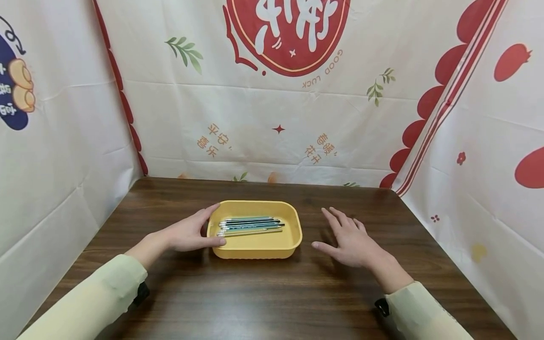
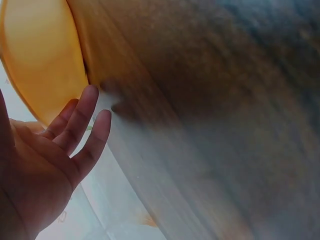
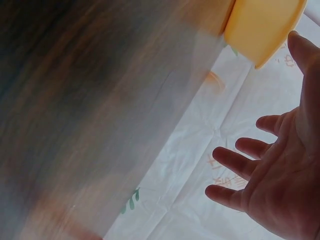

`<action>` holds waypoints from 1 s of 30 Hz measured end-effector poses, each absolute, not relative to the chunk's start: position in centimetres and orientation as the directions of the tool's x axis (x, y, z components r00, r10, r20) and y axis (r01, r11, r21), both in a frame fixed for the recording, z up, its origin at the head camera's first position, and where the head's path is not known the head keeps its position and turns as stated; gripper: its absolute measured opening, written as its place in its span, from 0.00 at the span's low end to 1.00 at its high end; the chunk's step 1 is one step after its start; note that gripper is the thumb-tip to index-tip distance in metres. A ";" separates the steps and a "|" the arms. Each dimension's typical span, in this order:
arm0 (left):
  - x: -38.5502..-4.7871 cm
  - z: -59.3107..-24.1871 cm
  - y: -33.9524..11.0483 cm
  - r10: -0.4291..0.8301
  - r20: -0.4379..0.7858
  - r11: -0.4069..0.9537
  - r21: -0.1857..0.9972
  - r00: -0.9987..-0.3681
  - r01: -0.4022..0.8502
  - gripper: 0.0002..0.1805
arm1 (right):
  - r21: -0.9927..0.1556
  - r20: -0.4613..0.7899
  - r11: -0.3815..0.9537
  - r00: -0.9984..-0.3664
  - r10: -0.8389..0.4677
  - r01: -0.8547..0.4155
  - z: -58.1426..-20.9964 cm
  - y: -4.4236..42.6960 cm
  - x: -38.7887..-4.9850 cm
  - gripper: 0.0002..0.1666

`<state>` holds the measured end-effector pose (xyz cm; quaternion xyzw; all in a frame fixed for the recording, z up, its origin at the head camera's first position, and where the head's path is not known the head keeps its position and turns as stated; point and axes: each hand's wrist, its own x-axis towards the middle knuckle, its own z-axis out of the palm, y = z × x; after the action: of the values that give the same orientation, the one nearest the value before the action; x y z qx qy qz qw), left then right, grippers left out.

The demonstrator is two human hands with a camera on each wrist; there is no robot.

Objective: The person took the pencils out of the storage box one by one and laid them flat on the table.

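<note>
A yellow rectangular tray [image 1: 260, 253] sits on the table, holding a bundle of several pencils [image 1: 251, 224] in blue, dark and gold tones. My left hand [image 1: 191, 232] spans the tray's left end, its thumb at the near rim and its forefinger by the far corner. In the left wrist view its fingers [image 2: 82, 118] look extended beside the yellow wall [image 2: 42, 55]; firm contact is hard to judge. To the tray's right, my right hand [image 1: 350, 242] hovers apart from it, fingers spread, holding nothing. The right wrist view shows its palm [image 3: 280, 185] with the tray [image 3: 262, 25] beyond.
The dark wooden table [image 1: 238, 297] extends around the tray. White printed cloth [image 1: 263, 108] hangs behind the table's far edge and along both sides. Black wrist bands [image 1: 382, 307] show at the sleeve cuffs.
</note>
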<state>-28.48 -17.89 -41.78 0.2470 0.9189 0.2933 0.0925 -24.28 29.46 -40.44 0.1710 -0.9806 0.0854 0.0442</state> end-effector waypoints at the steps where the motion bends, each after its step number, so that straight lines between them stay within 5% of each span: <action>1: -28.5 -41.8 -17.9 0.510 -0.026 0.705 0.586 -0.860 0.400 0.68 | -0.152 0.116 0.927 -0.938 -0.327 -0.342 -40.4 29.4 -24.3 0.66; 13: -28.0 -42.7 -17.7 0.504 -0.067 0.699 0.617 -0.861 0.361 0.69 | -0.201 0.149 0.912 -0.932 -0.331 -0.357 -39.0 27.9 -25.1 0.62; 23: -28.0 -42.6 -17.6 0.513 -0.084 0.699 0.618 -0.854 0.360 0.70 | -0.528 0.231 0.725 -0.897 -0.378 -0.442 -37.0 23.8 -27.4 0.32; 30: -28.0 -42.7 -17.6 0.524 -0.063 0.688 0.619 -0.849 0.379 0.69 | -0.636 0.218 0.623 -0.880 -0.422 -0.456 -36.9 20.3 -28.5 0.21</action>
<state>-27.96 -17.58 -42.67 0.2478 0.9111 0.3077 0.1180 -28.52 20.25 -36.91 0.2437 -0.9005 0.3594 0.0240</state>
